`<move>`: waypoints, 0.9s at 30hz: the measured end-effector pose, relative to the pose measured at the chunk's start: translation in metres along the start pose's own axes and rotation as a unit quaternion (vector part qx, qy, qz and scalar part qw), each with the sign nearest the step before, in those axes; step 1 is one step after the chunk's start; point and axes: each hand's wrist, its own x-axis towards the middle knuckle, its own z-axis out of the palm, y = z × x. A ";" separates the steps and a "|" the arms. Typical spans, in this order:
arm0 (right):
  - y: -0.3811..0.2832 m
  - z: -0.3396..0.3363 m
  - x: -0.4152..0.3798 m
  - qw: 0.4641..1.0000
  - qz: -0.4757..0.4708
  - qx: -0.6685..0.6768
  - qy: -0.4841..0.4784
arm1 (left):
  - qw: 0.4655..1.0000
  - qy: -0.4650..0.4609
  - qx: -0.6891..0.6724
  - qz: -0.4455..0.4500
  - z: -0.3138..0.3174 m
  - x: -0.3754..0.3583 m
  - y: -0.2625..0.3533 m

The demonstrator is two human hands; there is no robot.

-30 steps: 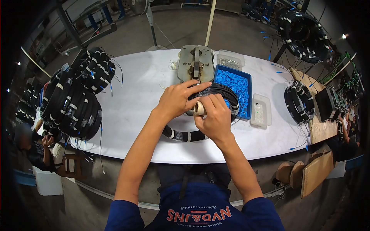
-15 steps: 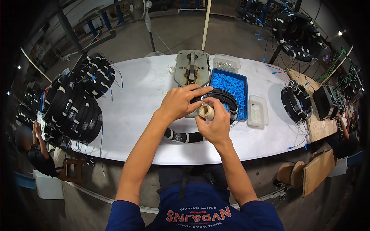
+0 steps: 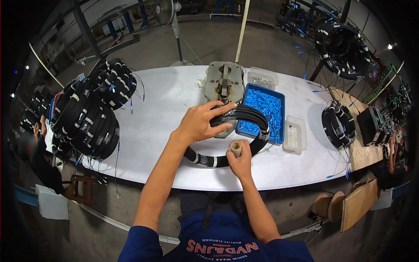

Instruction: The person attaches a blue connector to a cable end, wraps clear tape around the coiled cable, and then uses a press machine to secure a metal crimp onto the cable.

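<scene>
A black cable coil (image 3: 260, 142) with white and clear bands lies tilted near the middle of the table, partly over the blue tray. My left hand (image 3: 201, 123) is at the coil's upper left, with the cables between its thumb and stretched index finger. Shiny clear tape shows on the coil beside those fingers. My right hand (image 3: 242, 162) is closed around a small tape roll (image 3: 236, 147), its beige hollow core facing up, over the coil's lower right inside edge. Behind the coil stands a metal fixture (image 3: 218, 81) with an upright bar.
A blue tray (image 3: 283, 114) holds many small blue connectors. Clear plastic boxes (image 3: 302, 135) stand beside and behind it. Stacked cable coils (image 3: 87, 126) fill the left end; another coil (image 3: 337, 124) is at right. Other people's hands (image 3: 42, 126) show at the far left.
My right hand has moved down toward me with the tape roll, away from my left fingers. My left hand stays at the coil's upper left. The camera view has shifted slightly.
</scene>
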 end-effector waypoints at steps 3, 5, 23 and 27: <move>0.029 0.014 0.013 0.987 -0.062 -0.149 -0.001 | 0.999 0.000 -0.037 -0.007 -0.003 -0.002 0.000; 0.042 0.014 0.022 0.986 -0.056 -0.150 -0.053 | 0.997 0.000 -0.076 -0.021 -0.001 -0.003 -0.002; 0.064 0.014 0.022 0.951 -0.023 -0.298 -0.081 | 0.986 -0.007 -0.162 0.029 0.004 0.007 -0.012; -0.019 -0.023 0.017 0.987 -0.061 -0.070 -0.134 | 0.988 0.014 -0.148 0.033 0.002 0.002 -0.015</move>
